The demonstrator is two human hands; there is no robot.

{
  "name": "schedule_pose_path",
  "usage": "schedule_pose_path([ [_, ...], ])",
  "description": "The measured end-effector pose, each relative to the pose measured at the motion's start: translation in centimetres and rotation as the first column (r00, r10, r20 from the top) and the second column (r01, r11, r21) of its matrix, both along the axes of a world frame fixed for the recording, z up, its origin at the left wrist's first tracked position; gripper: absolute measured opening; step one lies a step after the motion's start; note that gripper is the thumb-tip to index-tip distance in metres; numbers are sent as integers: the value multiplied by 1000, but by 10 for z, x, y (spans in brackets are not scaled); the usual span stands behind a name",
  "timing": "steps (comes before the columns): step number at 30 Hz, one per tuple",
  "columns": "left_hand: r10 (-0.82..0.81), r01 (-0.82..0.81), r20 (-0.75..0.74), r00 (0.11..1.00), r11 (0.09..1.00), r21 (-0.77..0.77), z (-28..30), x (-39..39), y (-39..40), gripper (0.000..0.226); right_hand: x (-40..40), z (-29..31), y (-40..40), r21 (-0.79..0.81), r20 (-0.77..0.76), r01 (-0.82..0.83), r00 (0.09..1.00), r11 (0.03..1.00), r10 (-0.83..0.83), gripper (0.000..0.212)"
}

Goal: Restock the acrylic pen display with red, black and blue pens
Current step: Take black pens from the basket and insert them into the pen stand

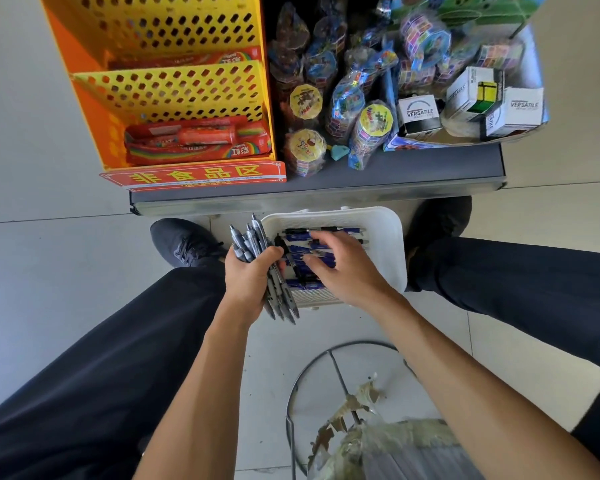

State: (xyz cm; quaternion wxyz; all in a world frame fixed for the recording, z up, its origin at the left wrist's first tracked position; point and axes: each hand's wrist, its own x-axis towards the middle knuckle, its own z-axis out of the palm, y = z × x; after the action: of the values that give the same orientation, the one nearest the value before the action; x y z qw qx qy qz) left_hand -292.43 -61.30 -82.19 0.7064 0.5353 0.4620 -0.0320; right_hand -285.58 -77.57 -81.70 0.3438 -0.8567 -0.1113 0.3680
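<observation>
Person, seen from above: bare forearms, no sleeves or wrist items visible; left hand & right hand ungloved. Loose dark navy cloth trousers, both legs. Dark grey lace-up mesh trainer w/ matching laces.

A pale tiled floor carries a white plastic basket just in front of a low grey shelf. On the shelf, a yellow perforated rack fills the left end, with wrapped toys and small boxes toward the right end.
</observation>
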Motion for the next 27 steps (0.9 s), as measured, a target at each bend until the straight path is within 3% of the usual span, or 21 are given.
schedule_pose_path([
  [4,-79,78,-3,997,989,125,19,0,-2,20,13,3,-2,-190,99,-253,956,949,275,62],
  [9,-147,137,19,989,956,261,48,4,-9,21,20,29,-6,-252,127,-340,917,906,379,63],
  [21,-180,103,253,951,952,288,153,37,-32,27,50,152,-20,-168,341,-229,899,959,274,63],
  [27,-227,74,373,900,921,383,205,50,-32,27,56,209,-4,-89,525,-240,814,967,251,58],
])
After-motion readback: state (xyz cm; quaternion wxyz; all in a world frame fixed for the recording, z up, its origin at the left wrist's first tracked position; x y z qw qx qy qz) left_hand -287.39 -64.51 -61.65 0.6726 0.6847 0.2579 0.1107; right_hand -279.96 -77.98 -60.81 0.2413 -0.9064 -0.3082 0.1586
